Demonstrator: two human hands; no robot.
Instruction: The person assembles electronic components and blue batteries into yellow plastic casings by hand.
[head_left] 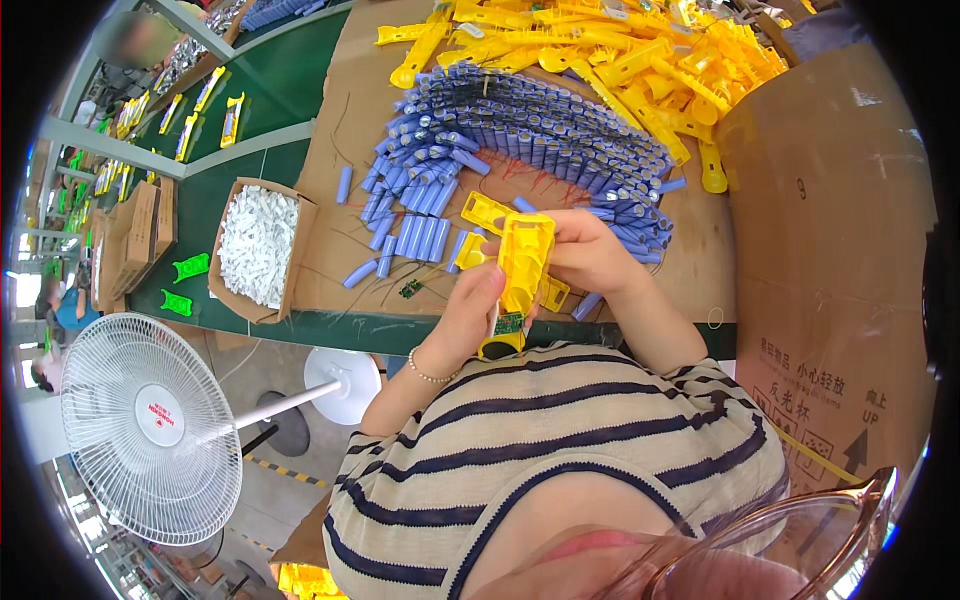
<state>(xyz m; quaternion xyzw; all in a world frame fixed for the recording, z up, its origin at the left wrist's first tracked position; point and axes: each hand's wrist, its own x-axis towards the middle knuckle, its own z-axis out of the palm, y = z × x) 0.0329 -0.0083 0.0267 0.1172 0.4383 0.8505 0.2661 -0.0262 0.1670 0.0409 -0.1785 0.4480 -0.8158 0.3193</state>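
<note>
In front of my chest I hold a yellow plastic housing (525,262), hollow side up, tilted between both hands. My left hand (470,305) is closed round its lower left side, the thumb on its edge. My right hand (590,252) pinches its upper right edge, some fingers hidden behind it. A small green circuit board (511,323) shows at the housing's lower end; whether it is fixed there I cannot tell. Just beyond my hands lie another yellow housing (484,211) and a short row of blue battery cells (424,238).
A large stack of wired blue cells (560,150) and a heap of yellow housings (640,50) fill the far side. A carton of small white parts (258,245) stands left, near green plastic pieces (177,303). A white fan (150,425) stands lower left; a tall carton (825,230) walls the right.
</note>
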